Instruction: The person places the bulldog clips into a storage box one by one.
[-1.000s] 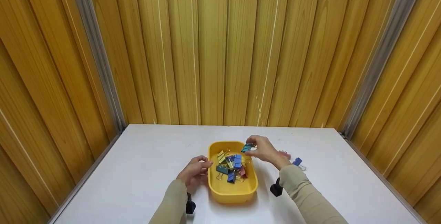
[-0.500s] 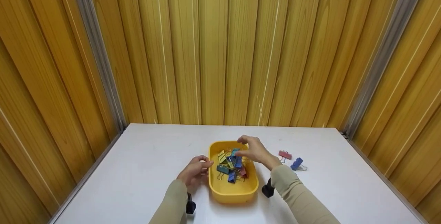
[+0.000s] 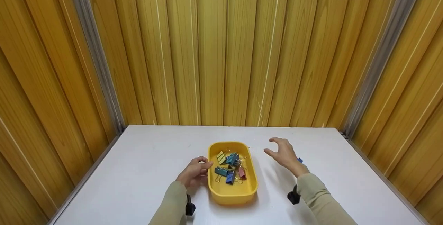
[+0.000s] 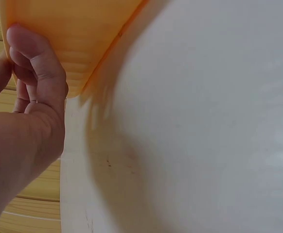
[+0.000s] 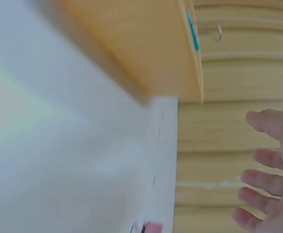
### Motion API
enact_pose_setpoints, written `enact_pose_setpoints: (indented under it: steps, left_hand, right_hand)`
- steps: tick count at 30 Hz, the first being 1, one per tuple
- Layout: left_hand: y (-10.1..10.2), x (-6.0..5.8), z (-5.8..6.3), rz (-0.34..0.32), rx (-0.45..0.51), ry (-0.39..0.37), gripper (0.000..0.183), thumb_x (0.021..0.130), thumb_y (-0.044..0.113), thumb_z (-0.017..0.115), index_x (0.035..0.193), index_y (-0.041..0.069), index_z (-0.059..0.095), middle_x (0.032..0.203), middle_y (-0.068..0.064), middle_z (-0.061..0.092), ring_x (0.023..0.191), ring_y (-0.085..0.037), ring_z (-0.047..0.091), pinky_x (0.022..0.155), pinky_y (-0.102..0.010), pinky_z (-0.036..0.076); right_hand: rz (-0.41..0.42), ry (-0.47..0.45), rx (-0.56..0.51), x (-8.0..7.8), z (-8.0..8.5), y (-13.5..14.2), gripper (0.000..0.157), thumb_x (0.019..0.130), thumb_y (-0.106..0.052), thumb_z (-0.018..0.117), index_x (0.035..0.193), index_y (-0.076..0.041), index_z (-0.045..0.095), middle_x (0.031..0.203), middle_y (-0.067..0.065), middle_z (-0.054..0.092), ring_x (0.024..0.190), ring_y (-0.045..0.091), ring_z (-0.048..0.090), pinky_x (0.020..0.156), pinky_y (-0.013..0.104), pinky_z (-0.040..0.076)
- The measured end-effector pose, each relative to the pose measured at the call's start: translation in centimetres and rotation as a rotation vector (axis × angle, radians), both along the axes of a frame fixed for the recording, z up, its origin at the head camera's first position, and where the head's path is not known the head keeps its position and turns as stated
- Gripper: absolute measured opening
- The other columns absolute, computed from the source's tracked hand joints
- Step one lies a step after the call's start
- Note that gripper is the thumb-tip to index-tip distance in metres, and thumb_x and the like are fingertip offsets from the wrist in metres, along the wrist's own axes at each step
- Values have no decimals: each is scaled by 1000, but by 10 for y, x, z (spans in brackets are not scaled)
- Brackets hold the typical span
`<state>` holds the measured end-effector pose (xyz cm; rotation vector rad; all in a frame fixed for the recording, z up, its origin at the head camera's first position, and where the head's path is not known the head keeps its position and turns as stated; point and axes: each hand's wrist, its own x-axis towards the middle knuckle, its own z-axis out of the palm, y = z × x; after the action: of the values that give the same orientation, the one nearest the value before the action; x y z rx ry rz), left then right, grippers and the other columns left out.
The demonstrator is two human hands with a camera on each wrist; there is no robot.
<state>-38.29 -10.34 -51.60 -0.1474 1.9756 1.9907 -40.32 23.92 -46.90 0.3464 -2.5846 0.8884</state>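
Observation:
My left hand (image 3: 194, 171) grips the left rim of a yellow plastic bin (image 3: 233, 199); in the left wrist view, its fingers (image 4: 46, 68) lie against the outer wall. Several binder clips lie in the bin: a teal clip (image 3: 232, 158) on the pile, a yellow clip (image 3: 220, 157), a dark green clip (image 3: 221, 171), a blue clip (image 3: 230, 178) and a red clip (image 3: 242, 173). Right of the bin, my right hand (image 3: 285, 154) hovers over the table, thumb and fingers spread, holding nothing. Beyond its wrist peeks another blue clip (image 3: 300, 160), mostly hidden.
A pink-red clip (image 5: 153, 227) lies on the white table, seen at the lower edge of the right wrist view and hidden in the head view. Wood-patterned panels (image 3: 214, 52) rise behind the table (image 3: 145, 169) and on both sides.
My right hand let the teal binder clip drop onto the pile in the bin, then moved right, away from the rim. My left hand has stayed on the bin.

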Motion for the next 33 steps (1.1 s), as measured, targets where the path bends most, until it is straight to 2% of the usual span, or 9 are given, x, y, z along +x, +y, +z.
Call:
enact_pose_setpoints:
  steps: [6, 10, 14, 17, 22, 28, 33]
  left_hand:
    - [0, 0, 0, -4, 13, 4, 26, 92, 26, 65, 106, 10, 49, 114, -18, 63, 87, -21, 64, 66, -26, 54]
    - [1, 0, -1, 4, 5, -8, 25, 93, 26, 64, 107, 11, 49, 115, -18, 62, 88, -22, 63, 69, -26, 55]
    - [0, 0, -2, 4, 5, -8, 24, 93, 25, 63, 106, 10, 49, 114, -18, 62, 87, -22, 62, 68, -26, 54]
    - [-1, 0, -2, 11, 14, -12, 26, 93, 25, 64, 108, 10, 48, 115, -18, 61, 88, -22, 62, 69, -27, 55]
    - [-1, 1, -2, 17, 32, -20, 32, 92, 26, 66, 112, 9, 47, 115, -18, 61, 87, -22, 61, 69, -26, 55]
    - [-1, 0, -2, -10, 45, 5, 26, 92, 23, 65, 105, 8, 48, 108, -17, 64, 79, -19, 62, 62, -25, 54]
    - [-1, 1, -1, -6, 36, 2, 26, 92, 25, 65, 105, 9, 50, 107, -15, 64, 79, -18, 62, 64, -25, 54]
  right_hand:
    - [-89, -84, 64, 6, -7, 44, 57, 87, -30, 70, 128, 6, 54, 132, 30, 53, 126, 49, 44, 103, 62, 35]
    - [-146, -137, 152, 11, -14, 59, 61, 83, -28, 72, 129, 7, 51, 130, 32, 53, 122, 51, 45, 96, 65, 35]
    - [-179, -186, 226, 15, -23, 68, 61, 77, -20, 76, 126, 8, 52, 120, 31, 56, 115, 49, 48, 92, 63, 37]
    - [-195, -191, 249, 17, -29, 72, 59, 74, -17, 78, 121, 9, 54, 112, 28, 58, 107, 46, 51, 88, 60, 39]
    - [-227, -179, 254, 18, -38, 76, 59, 74, -16, 80, 120, 9, 53, 112, 27, 54, 105, 43, 50, 89, 59, 40]
    - [-250, -173, 258, 17, -45, 78, 57, 73, -16, 81, 114, 8, 49, 107, 25, 50, 100, 40, 48, 86, 57, 40]
    - [-249, -162, 265, 15, -48, 79, 55, 72, -16, 81, 110, 7, 49, 106, 26, 51, 98, 41, 50, 84, 57, 41]
